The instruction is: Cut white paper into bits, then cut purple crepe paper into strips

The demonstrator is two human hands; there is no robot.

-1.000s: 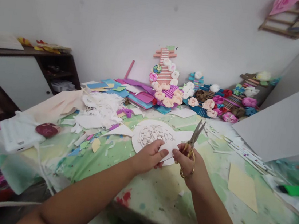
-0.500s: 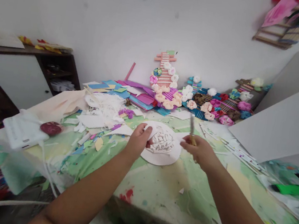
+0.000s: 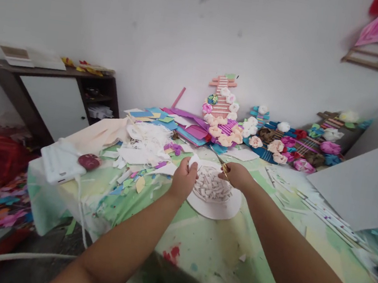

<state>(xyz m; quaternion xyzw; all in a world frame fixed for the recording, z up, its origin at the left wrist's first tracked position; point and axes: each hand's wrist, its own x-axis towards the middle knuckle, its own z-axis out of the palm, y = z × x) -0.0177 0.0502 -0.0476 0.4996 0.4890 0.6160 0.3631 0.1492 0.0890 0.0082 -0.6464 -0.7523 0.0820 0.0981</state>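
My left hand (image 3: 183, 178) is closed on a small white paper piece (image 3: 193, 162) just left of a white paper plate (image 3: 217, 208). The plate holds a heap of white paper bits (image 3: 211, 189). My right hand (image 3: 236, 175) grips gold-handled scissors (image 3: 220, 162), blades pointing up and left, above the plate's far edge. Both hands hover over the paint-stained green table (image 3: 216, 252).
Scraps and shredded white paper (image 3: 145, 138) lie left of the plate, with coloured sheets (image 3: 164, 117) behind. Paper-flower crafts (image 3: 223, 113) lean on the wall. A white device (image 3: 60, 161) with a cable sits at the left corner. A large grey board (image 3: 367, 188) stands at right.
Both hands moved away from me, from in front of the plate to above it. The paper piece went with the left hand; the scissors tipped from upright to leaning left. The camera shifted too.
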